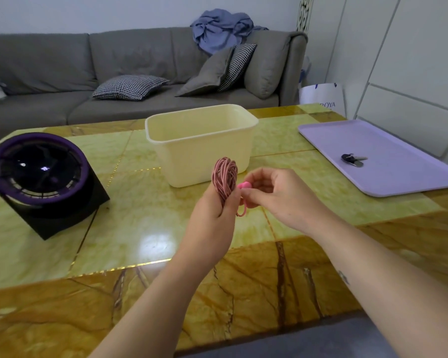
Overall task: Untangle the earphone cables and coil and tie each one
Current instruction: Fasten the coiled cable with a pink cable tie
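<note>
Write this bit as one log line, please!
step: tying | left hand: grips pink cable coil | right hand: pinches pink tie

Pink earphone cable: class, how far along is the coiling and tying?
Done: the pink earphone cable is wound into a coil, gripped at its base by the left hand. In hand: the right hand pinches a pink elastic tie beside the coil. Left: the tie is not yet fastened round it. No other cable shows.
</note>
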